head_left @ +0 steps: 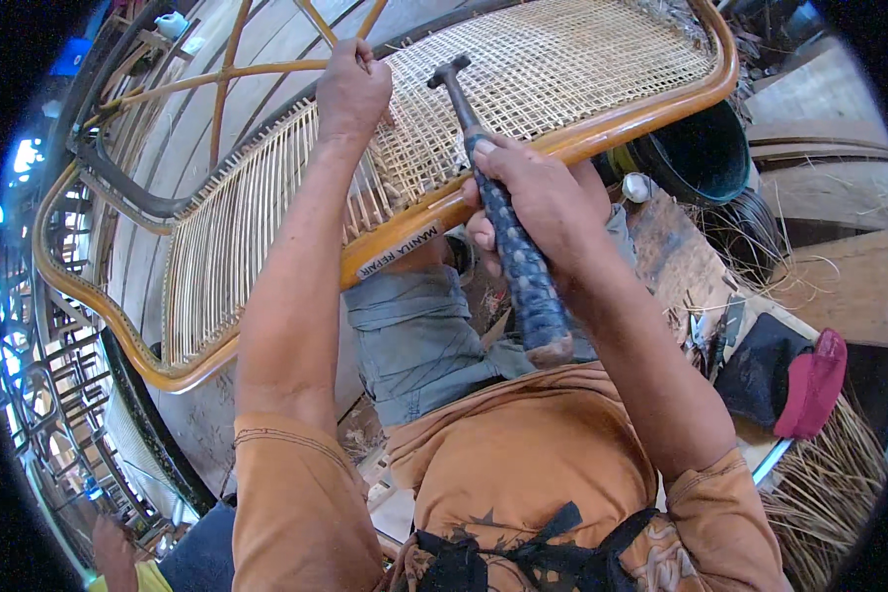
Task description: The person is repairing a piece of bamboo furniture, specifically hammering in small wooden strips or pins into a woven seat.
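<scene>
My right hand [541,202] grips a hammer [513,232] by its thick blue-and-grey wrapped handle. The hammer's dark metal head points up and away, over the woven cane. My left hand [353,94] is a closed fist above the cane panel [523,74]; whatever its fingers pinch is hidden. Open-grid weave fills the panel's right part, while mostly parallel strands [237,227] run across the left part. A glossy brown rattan frame [617,136] borders the panel, which lies across my knees. Loose strand ends show just below my left fist.
At the right stand a dark bucket [705,153], a coil of thin dark strands [745,232] and several hand tools [705,331]. A red cloth item [811,385] lies near a bundle of cane strips [829,493]. Another person's arm [113,553] shows at lower left.
</scene>
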